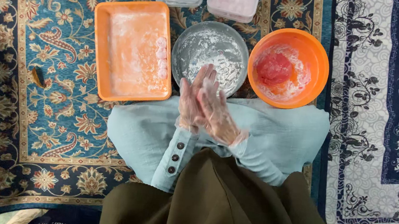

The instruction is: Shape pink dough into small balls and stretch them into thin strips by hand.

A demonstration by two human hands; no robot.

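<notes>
Pressing your gloved left hand and right hand flat together over the floured metal bowl, whatever sits between them hidden, you risk squashing the piece or dropping it onto the carpet if your palms part.

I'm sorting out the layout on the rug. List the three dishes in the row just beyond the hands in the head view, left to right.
Orange rectangular tray with a few pink balls, then the round metal pan dusted with white flour, then the orange bowl holding red dough.
</notes>
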